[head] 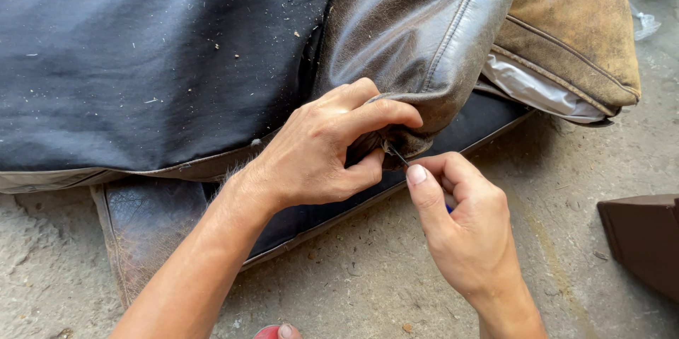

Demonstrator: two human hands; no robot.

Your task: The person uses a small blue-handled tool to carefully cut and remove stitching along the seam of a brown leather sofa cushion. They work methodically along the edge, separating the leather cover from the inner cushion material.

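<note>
One toe (284, 330) is seen at the bottom edge. One thin dark tool (396, 156) is pinched in the closed right hand (463, 226). The corner of one brown leather cushion (417, 35) is clamped by the left hand (322, 152). Beyond, one tan cushion (576, 24) is seen.

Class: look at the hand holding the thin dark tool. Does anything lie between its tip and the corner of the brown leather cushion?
Nothing visible does. The thin dark tool in the right hand already meets the brown leather cushion corner, pinched by the left hand.
</note>
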